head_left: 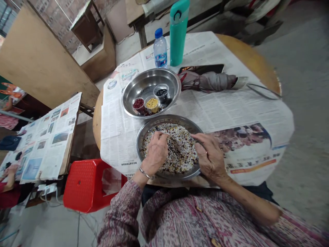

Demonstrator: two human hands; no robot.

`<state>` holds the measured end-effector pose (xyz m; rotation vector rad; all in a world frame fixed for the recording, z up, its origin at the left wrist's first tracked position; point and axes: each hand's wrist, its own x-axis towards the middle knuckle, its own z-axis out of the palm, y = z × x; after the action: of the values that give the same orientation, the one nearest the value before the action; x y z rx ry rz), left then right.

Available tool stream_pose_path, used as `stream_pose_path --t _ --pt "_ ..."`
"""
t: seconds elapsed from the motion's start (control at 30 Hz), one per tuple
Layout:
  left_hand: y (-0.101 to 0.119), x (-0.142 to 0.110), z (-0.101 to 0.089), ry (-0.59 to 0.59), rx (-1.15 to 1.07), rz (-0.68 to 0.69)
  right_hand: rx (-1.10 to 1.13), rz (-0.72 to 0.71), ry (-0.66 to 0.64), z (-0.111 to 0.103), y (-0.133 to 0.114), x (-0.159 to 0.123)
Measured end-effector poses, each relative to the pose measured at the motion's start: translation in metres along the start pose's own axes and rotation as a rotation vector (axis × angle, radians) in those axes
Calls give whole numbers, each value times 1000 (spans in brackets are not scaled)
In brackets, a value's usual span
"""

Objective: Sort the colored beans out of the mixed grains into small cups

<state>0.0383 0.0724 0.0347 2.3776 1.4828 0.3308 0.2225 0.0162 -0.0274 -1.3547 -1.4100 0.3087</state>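
A steel basin (140, 145) close to my body holds a mix of white, yellow, dark red and black grains and beans (177, 151). My left hand (156, 149), with a bracelet at its wrist, is over the left side of the mix; its fingers curl down, and whatever they pinch is hidden. At the basin's right edge is my right hand (212, 156), thumb and fingers apart, fingertips above the mix. Behind stands a second steel basin (128, 91). In it are small clear cups of red beans (138, 104), yellow beans (152, 103) and black beans (161, 92).
Newspaper (115, 137) covers the round table (257, 58). On it are a water bottle (160, 49), a teal flask (178, 37), a phone (203, 68) and a folded grey umbrella (213, 81). A red stool (84, 185) stands left. Another person's hand (11, 169) rests at a neighbouring table.
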Motion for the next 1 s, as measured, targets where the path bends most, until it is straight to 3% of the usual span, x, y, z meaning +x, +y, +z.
stream_pose_path --t 0.17,0.43,0.63,0.8,0.9,1.0 --pt "-4 11 -9 -15 101 -103 0 -8 6 0 -1 0" --pt "18 27 3 -202 -41 56 -19 4 4 0 -1 0" --pt "19 -6 -12 -326 -52 110 -22 -13 5 0 -1 1" --pt "12 -49 -37 -433 118 75 -23 13 -9 -1 -2 2" --pt "11 -57 -44 -394 238 48 -26 21 -13 -1 -2 2" --pt "12 -48 -41 -277 249 58 -26 13 -9 -1 -2 2"
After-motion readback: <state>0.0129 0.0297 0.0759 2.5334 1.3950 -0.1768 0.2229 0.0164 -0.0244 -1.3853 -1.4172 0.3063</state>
